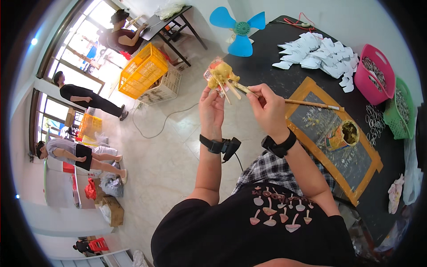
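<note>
Above the floor, just beyond the fingertips of both raised hands, sits a small clear packet (216, 73) smeared with yellow paste. The left hand (211, 109) has its fingers closed on the underside of that packet, with a few thin sticks (227, 89) fanning down beside the thumb. The right hand (267, 109) pinches a long wooden brush (307, 103) narrowly between thumb and forefinger; the brush tip touches the packet, and its handle runs out past the knuckles over a dark board with an orange frame (376, 164). On that board, below and outward of the right fingers, stands an open can (344, 135) of yellowish glue. Farther beyond the right hand, on the black table (267, 49), lie a heap of white paper cutouts (318, 53), a pink basket (376, 75) and a green basket (400, 107) of metal rings, and a blue fan (240, 29). Well apart from the left fingers, on the floor, sits a yellow crate (143, 71); other people stand and sit nearby.
</note>
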The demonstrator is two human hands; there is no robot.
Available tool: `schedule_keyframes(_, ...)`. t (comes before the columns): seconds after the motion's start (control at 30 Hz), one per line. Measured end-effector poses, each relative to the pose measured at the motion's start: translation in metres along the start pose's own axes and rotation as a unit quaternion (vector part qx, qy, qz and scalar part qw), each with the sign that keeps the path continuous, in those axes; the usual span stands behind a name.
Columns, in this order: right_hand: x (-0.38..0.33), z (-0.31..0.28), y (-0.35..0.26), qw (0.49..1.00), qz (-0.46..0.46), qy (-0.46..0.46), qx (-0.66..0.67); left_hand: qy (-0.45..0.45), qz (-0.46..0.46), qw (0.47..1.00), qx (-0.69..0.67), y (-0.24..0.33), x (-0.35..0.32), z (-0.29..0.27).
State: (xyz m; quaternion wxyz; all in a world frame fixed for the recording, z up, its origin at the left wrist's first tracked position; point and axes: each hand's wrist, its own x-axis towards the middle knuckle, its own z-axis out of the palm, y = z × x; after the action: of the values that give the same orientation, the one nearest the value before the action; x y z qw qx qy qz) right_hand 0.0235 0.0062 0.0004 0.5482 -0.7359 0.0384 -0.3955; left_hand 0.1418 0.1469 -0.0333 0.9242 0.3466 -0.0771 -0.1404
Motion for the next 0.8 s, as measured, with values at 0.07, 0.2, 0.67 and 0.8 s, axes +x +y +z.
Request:
schedule_keyframes(0.07,-0.002,-0.005,-0.002,1.000,0.002,-0.007,-0.006,-0.026,0.008,1.000,-0.004,0.003,0.003,-0.002)
schedule_keyframes(0.2,-0.006,-0.023,-0.008,0.981,0.108,-0.004,0.162,-0.042,0.008,0.999,-0.004,0.002,0.007,-0.003)
schedule_keyframes(0.67,-0.018,-0.041,-0.002,0.949,0.219,-0.057,0.221,-0.069,-0.059,0.993,-0.078,-0.013,-0.012,0.015)
schedule_keyframes(0.8,-0.037,-0.055,-0.015,0.971,0.193,-0.012,0.139,-0.153,-0.098,0.972,-0.148,-0.015,0.014,-0.021)
